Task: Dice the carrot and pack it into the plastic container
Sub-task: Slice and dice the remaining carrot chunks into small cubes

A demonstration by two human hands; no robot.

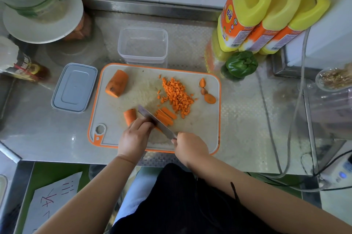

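Orange carrot sticks [165, 116] being cut | right hand [190, 146] gripping knife [156, 121] | left hand [136, 134] apparently pinning sticks, fingertips hidden | risk: blade nicking fingers

board→container [142, 45]: open path | right: pepper [241, 64], bottles [266, 20] block

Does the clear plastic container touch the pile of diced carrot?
Apart. In the head view the plastic container stands empty behind the cutting board, while the diced carrot lies on the board.
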